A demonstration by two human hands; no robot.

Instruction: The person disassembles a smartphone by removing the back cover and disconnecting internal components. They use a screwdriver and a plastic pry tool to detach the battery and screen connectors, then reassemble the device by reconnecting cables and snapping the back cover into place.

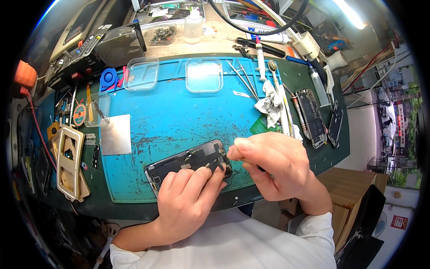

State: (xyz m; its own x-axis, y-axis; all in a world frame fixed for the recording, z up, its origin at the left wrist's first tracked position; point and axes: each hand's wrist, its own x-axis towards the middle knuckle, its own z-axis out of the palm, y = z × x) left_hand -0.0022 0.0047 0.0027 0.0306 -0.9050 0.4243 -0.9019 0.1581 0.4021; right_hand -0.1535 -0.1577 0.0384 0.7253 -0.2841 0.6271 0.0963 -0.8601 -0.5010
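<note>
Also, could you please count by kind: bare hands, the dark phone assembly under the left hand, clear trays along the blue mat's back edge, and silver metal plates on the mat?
Bare hands: 2
Dark phone assembly: 1
Clear trays: 2
Silver metal plate: 1
Total: 6

We see a dark green bench top (228, 203) carrying a scratched blue work mat (179, 119) and an opened, rectangular black phone body (311, 117); on the mat we see a flat, rectangular black phone panel (178, 162), a thin silver metal plate (116, 138) and a clear, square plastic tray (204, 77)
</note>
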